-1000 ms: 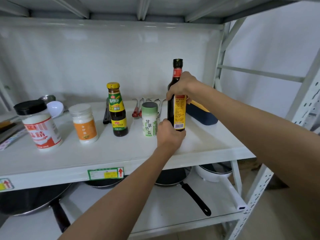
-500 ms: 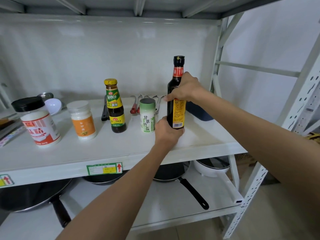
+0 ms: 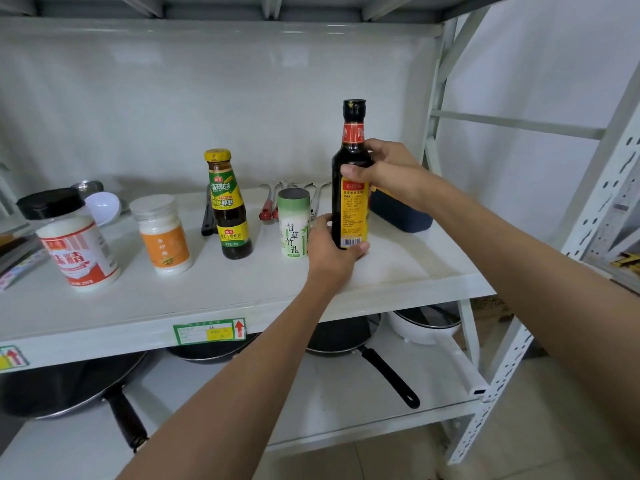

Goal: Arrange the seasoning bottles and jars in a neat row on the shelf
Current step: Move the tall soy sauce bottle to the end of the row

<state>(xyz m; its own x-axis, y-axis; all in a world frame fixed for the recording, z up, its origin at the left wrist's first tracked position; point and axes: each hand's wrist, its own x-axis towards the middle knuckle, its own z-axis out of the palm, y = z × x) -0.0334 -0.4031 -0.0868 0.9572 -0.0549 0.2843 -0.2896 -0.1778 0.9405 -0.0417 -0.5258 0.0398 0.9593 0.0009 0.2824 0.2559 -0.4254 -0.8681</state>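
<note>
A tall dark soy sauce bottle stands upright at the right end of a row on the white shelf. My right hand grips its shoulder and my left hand cups its base. Left of it stand a green salt canister, an oyster sauce bottle with a yellow cap, a white jar with an orange label, and a black-capped jar with a red label.
Behind the row lie red-handled utensils, a white ladle and a dark blue box. Frying pans and a white pot sit on the lower shelf. The rack's upright post stands at right.
The camera has shifted a little. Both hands stay on the tall dark bottle, which has kept its place next to the green canister.
</note>
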